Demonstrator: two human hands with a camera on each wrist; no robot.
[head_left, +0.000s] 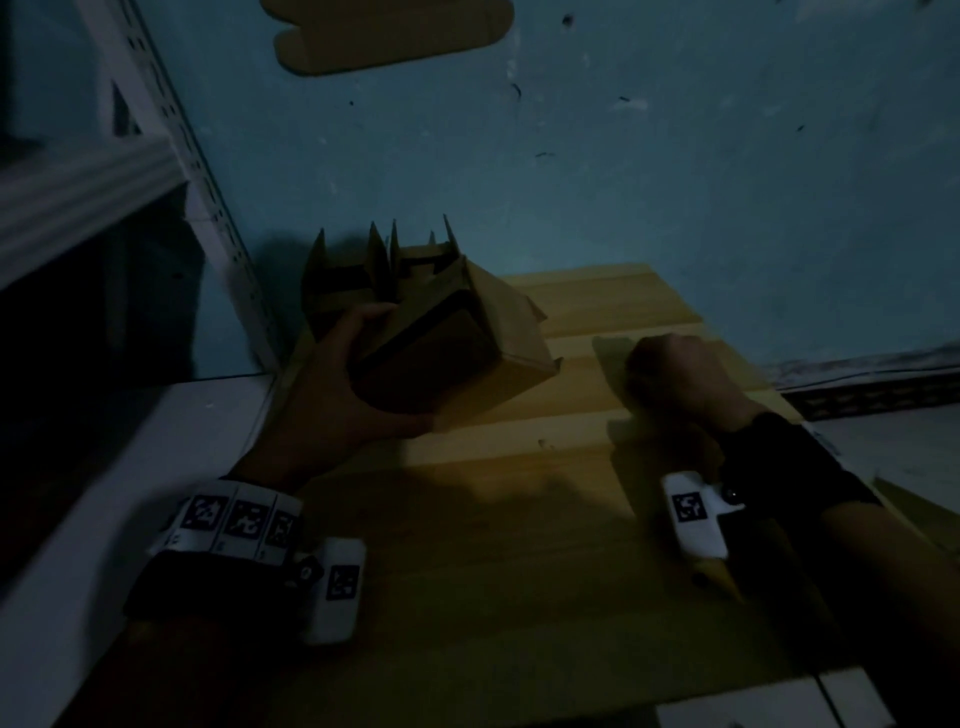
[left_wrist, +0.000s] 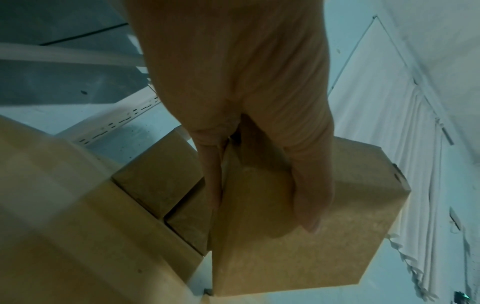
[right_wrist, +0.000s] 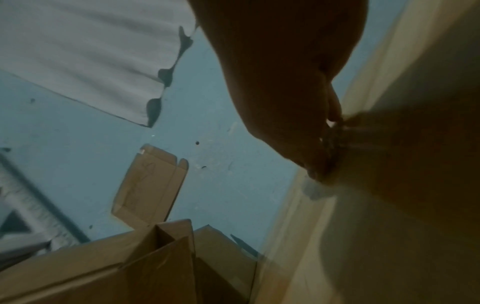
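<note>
The scene is dim. My left hand (head_left: 405, 366) grips a brown cardboard box (head_left: 483, 332), tilted above the far left of the wooden table (head_left: 519, 545). In the left wrist view the thumb lies on one face of the box (left_wrist: 298, 246) and the fingers (left_wrist: 214, 185) on the adjoining face. My right hand (head_left: 670, 374) sits on a flat cardboard sheet (head_left: 610, 353) at the table's right, fingers curled onto it. In the right wrist view the right hand (right_wrist: 319, 144) meets that tan sheet (right_wrist: 402, 185) in deep shadow.
Open cardboard boxes (head_left: 358, 275) with raised flaps stand behind the held box. A flattened carton (head_left: 384, 36) lies on the blue floor. A white slotted shelf post (head_left: 171, 119) rises at the left. White cloth (left_wrist: 389, 123) hangs on the right.
</note>
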